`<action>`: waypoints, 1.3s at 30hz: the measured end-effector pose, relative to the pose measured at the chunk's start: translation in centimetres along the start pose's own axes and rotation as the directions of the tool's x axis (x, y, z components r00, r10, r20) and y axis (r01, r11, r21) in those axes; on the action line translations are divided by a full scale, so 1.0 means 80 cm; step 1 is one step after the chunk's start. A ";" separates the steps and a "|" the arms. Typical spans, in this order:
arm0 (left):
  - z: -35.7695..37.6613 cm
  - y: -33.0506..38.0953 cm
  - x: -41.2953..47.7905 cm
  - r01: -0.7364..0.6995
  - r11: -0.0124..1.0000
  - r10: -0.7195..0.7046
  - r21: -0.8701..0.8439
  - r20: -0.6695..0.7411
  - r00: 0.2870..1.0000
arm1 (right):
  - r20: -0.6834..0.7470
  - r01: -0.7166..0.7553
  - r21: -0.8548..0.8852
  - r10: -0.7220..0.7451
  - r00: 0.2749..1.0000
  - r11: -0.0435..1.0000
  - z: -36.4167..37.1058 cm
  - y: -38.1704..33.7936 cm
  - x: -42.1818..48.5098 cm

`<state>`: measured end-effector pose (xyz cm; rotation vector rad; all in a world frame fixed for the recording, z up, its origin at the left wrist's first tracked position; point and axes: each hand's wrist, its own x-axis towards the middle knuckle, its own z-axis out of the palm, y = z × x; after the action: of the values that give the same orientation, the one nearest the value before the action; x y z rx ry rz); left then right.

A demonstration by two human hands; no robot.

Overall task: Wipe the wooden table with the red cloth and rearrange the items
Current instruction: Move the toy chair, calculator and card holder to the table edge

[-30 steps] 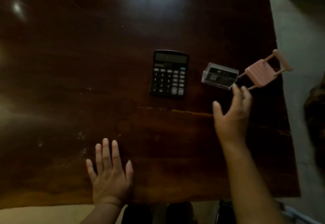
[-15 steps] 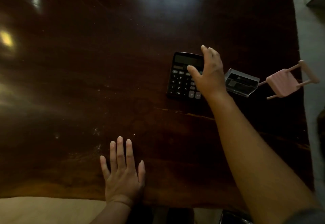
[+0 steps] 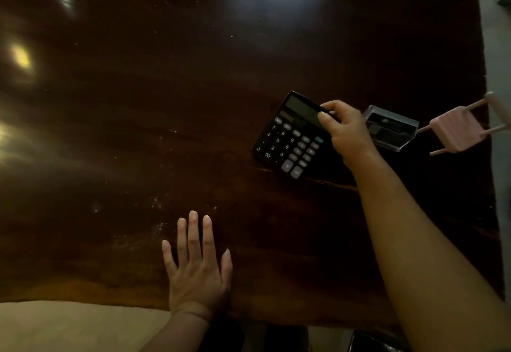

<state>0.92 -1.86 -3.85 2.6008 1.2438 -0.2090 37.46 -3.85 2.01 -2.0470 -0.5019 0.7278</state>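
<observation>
Calculator (image 3: 291,137), black, grey keys, dark display: right of centre on desk (image 3: 138,103), turned askew, display end far and to the right; whether lifted or flat, cannot tell. Pinched at far right corner by right hand (image 3: 347,130), thumb and fingertips closed on the edge beside the display, forearm reaching in from near right.
Left hand (image 3: 197,266): flat on desk near the near edge, palm down, fingers spread, holding nothing.
Clear plastic box (image 3: 391,127), dark contents: just right of right hand, partly covered by it.
Pink slatted stand (image 3: 457,130) with thin legs: right of the box, at the right edge of desk, one end past the edge.
Desk surface: dark glossy wood, light reflections at far and left, pale specks left of centre.
Red cloth: not in view.
</observation>
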 end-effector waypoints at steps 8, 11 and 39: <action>0.001 0.001 0.000 0.009 1.000 -0.009 0.019 -0.012 1.000 | -0.072 -0.066 0.158 0.078 0.994 0.985 -0.066 0.072 -0.117; 0.002 0.001 0.000 0.010 1.000 -0.009 0.013 -0.026 1.000 | -0.199 -0.152 0.211 0.194 0.961 0.966 -0.108 0.117 -0.156; 0.000 0.006 0.000 0.030 1.000 -0.030 -0.002 -0.060 0.998 | -0.762 -0.228 -0.163 0.024 0.647 0.960 -0.212 0.173 -0.146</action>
<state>1.28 -2.13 -3.76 2.6064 1.3036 -0.1371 40.98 -28.37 1.37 -2.4019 0.0584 -0.1860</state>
